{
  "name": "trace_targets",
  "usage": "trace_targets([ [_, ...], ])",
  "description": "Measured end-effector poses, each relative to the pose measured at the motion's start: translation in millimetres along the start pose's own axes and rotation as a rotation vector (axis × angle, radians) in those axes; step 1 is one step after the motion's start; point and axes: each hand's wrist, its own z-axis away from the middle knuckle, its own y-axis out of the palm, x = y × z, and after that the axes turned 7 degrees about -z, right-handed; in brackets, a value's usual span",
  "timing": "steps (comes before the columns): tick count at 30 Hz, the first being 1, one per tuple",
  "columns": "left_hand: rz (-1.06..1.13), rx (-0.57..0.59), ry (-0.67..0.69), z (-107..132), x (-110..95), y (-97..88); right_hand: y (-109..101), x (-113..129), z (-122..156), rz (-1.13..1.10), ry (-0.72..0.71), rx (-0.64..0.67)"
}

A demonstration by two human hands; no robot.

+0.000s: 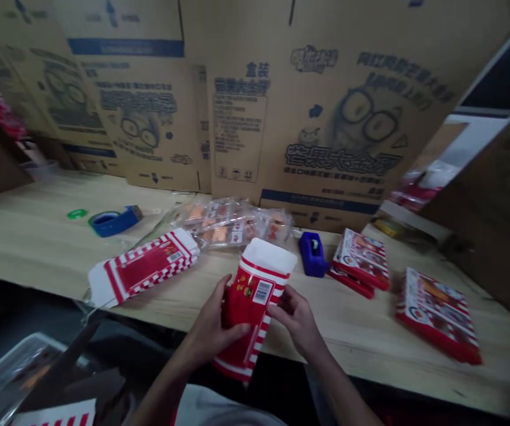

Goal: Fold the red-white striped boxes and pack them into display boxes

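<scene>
A red and white striped carton [248, 319] is held tilted at the table's front edge, its white end flap [269, 254] raised toward the back. My left hand [215, 325] wraps the carton's left side, the thumb lying across its red face. On the opposite side my right hand [294, 319] grips the striped edge near the barcode, with some fingers hidden behind it. To the left lies a stack of flattened cartons [146, 267] of the same pattern. Behind the held carton, several clear plastic packets [232, 222] with orange contents are heaped together.
Right of the packets stands a blue tape dispenser [312, 254]. Filled red boxes [361, 260] and another box stack [439, 313] lie farther right. A blue tape roll [115, 222] and green ring [77, 213] sit left. Large cardboard sheets [241, 130] wall the back; a clear bin [15, 367] stands lower left.
</scene>
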Motion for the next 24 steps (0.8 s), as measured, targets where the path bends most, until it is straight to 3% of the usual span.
trace_targets([
  [3, 0.249, 0.094, -0.107, -4, 16, 0.0, -32, 8, 12, 0.002, 0.014, -0.043],
  [7, 0.29, 0.071, -0.19, -2, 26, 11.3, -55, 2, 18, -0.016, 0.058, -0.143],
  [9, 0.243, 0.021, -0.143, 2, 26, 23.1, -51, -5, 18, -0.054, 0.047, -0.192],
  [14, 0.112, -0.145, -0.057, 3, 28, 44.2, -18, -15, 23, -0.268, 0.083, -0.28],
  [20, 0.227, -0.022, -0.055, -1, 34, 37.0, -7, -19, 30, -0.393, 0.27, -0.164],
  [24, 0.291, -0.005, -0.098, -1, 32, 40.4, -2, -29, 31, -0.378, 0.302, -0.189],
])
